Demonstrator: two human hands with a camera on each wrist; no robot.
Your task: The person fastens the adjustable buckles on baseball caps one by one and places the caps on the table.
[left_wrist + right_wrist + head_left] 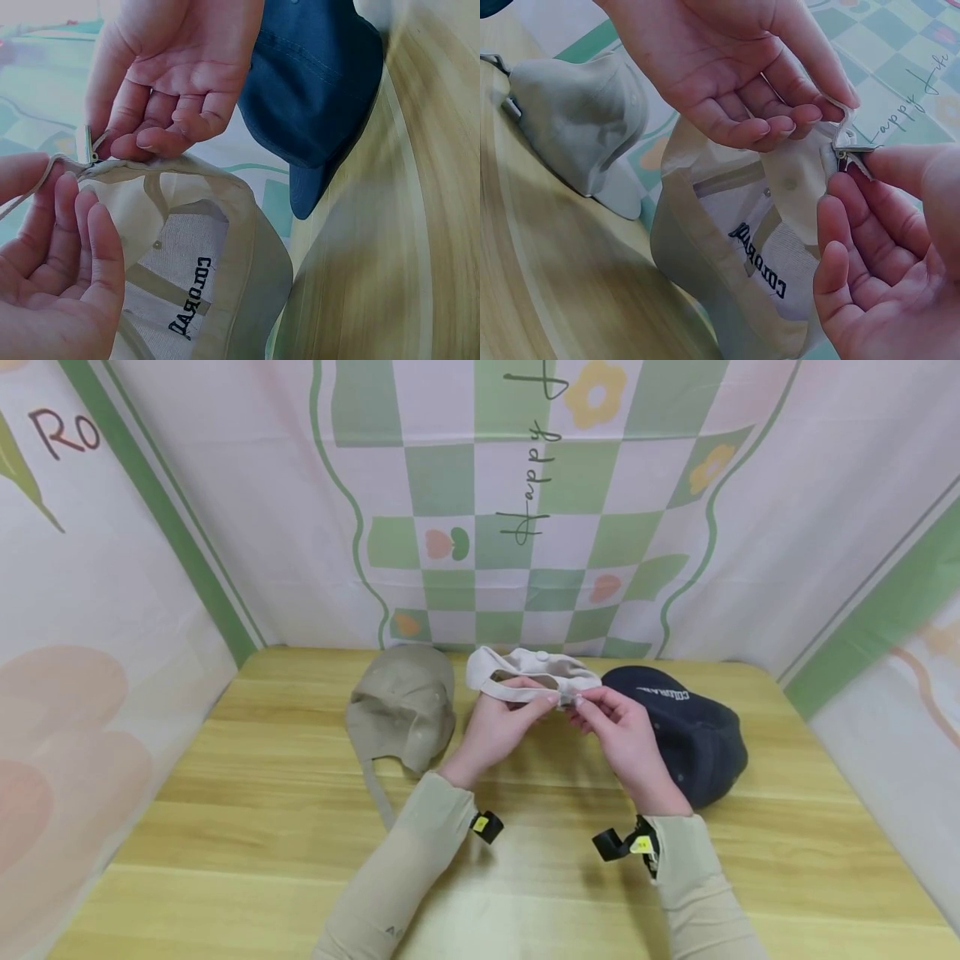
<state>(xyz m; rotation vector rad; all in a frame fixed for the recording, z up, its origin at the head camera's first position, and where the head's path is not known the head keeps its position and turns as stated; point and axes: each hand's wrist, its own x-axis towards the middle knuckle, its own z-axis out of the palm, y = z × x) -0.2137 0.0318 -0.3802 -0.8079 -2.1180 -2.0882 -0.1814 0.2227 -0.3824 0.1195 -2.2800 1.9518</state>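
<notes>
A cream baseball cap (480,670) is held up near the back of the table, its rear strap (512,693) towards me. My left hand (495,727) pinches the strap between thumb and fingers, part of that hand passing behind the strap. Close beside it, my right hand (628,739) pinches the small metal buckle (861,148), through which the strap runs. Both wrist views look into the cap, where the reversed stitching of the lettering (757,262) shows on the lining. How far the strap is threaded is hard to tell.
To the left lies a khaki cap (401,710) with its strap (378,793) hanging loose towards the front. A navy cap (693,743) with white lettering lies right, partly behind my right hand. A patterned curtain (442,481) rises behind the wooden table (247,827).
</notes>
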